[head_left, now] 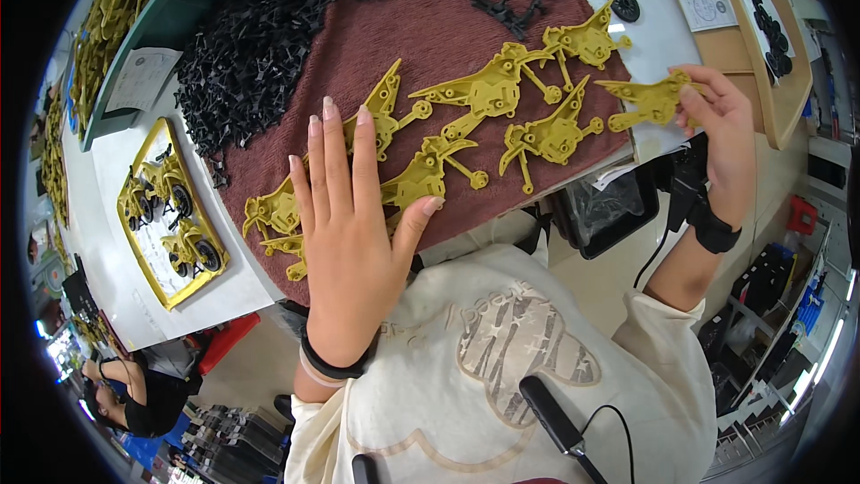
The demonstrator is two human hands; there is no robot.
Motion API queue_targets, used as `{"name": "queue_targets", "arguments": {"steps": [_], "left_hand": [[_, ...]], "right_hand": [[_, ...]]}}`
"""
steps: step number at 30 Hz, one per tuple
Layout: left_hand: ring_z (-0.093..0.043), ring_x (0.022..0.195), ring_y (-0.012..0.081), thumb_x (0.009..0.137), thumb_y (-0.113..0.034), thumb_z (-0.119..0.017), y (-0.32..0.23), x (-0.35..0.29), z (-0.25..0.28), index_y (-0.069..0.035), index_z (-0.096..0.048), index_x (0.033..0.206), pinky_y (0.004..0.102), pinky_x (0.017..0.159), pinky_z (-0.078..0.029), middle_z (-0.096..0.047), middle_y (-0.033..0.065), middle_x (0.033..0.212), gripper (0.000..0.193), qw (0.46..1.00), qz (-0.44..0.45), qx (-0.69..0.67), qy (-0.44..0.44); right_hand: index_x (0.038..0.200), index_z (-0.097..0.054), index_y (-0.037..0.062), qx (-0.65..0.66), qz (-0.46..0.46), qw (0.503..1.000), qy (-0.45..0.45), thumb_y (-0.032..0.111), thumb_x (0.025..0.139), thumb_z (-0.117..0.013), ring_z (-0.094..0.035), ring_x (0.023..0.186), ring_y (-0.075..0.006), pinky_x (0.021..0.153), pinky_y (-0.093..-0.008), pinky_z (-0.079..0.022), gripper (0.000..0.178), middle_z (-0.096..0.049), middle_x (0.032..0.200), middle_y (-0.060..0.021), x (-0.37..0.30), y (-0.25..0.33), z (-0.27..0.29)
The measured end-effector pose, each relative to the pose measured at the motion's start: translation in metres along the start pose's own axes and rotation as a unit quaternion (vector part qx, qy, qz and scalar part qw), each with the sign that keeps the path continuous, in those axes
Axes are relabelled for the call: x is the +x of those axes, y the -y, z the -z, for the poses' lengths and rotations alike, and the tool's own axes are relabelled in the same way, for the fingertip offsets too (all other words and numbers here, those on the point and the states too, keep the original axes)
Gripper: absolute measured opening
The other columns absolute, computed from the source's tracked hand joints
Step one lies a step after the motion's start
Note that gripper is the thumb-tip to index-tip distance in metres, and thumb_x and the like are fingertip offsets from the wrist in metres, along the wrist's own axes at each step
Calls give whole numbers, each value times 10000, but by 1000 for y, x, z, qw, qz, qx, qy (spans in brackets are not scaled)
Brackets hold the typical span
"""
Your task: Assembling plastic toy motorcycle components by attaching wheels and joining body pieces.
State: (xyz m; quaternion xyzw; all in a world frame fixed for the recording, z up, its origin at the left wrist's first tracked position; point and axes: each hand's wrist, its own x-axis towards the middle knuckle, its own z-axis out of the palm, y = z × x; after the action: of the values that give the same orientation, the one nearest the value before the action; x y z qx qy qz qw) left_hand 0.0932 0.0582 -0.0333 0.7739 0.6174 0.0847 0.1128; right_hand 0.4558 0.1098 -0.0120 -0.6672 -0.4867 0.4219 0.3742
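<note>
My left hand (345, 215) lies flat with its fingers stretched over several yellow plastic toy motorcycle body halves, partly hiding them. Off to the right, my right hand (717, 121) pinches another yellow motorcycle body half (652, 100) between thumb and fingers, just past the cloth's edge. Across the brown-red towel (376, 27) the other body halves are spread in loose rows, inner sides with pegs facing up. One body half (551, 136) rests near the front edge, and another body half (488, 90) sits in the middle.
A heap of small black plastic parts (251, 63) covers the towel's far left. At left, a yellow-rimmed tray (166, 296) holds assembled toy motorcycles. A black wheel (623, 4) lies at the far right, near a cardboard box (721, 49). A black bin (618, 215) stands below the table edge.
</note>
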Motion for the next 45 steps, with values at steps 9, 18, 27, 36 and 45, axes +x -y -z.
{"name": "queue_targets", "arguments": {"steps": [9, 18, 27, 36, 45], "left_hand": [[-193, 1456, 387, 858, -474, -639, 10, -13, 16, -88, -295, 1513, 526, 1169, -156, -199, 229, 1569, 834, 998, -10, -51, 30], [-315, 1411, 338, 768, -180, -758, 98, -18, 139, -126, -550, 1349, 452, 1147, -264, -336, 148, 1525, 619, 996, 27, -81, -31], [-471, 1271, 359, 751, -549, -767, 302, 93, 180, -36, -381, 1438, 431, 1027, -418, -366, 250, 1447, 940, 962, 124, 27, -240], [-621, 899, 208, 749, -426, -805, 339, 115, 191, 37, -571, 1259, 308, 798, -488, -658, 161, 1029, 728, 974, 166, -80, -132], [-566, 696, 135, 835, -169, -633, 359, 93, 225, 24, -554, 1144, 241, 603, -412, -599, 87, 834, 373, 882, 193, -253, -347]], "right_hand": [[1135, -610, 16, -208, 122, 970, -36, -8, 847, -636, -533, 738, -127, 686, -247, -451, 291, -591, 1054, -45, 7, -11, -37], [1090, -608, 29, -253, 180, 948, -76, 34, 853, -629, -523, 870, -182, 726, -294, -430, 238, -570, 1159, -74, -5, 4, -24], [1057, -601, 11, -228, 247, 938, -80, 0, 856, -604, -540, 891, -200, 731, -290, -426, 201, -569, 1139, -87, -8, 20, -48], [1019, -605, -1, -251, 236, 932, -112, -31, 857, -570, -559, 902, -201, 716, -285, -425, 168, -579, 1116, -90, -16, 17, -44], [1009, -596, -12, -259, 289, 919, -75, -59, 851, -545, -565, 897, -210, 732, -290, -435, 172, -584, 1084, -102, 1, 38, -60]]}}
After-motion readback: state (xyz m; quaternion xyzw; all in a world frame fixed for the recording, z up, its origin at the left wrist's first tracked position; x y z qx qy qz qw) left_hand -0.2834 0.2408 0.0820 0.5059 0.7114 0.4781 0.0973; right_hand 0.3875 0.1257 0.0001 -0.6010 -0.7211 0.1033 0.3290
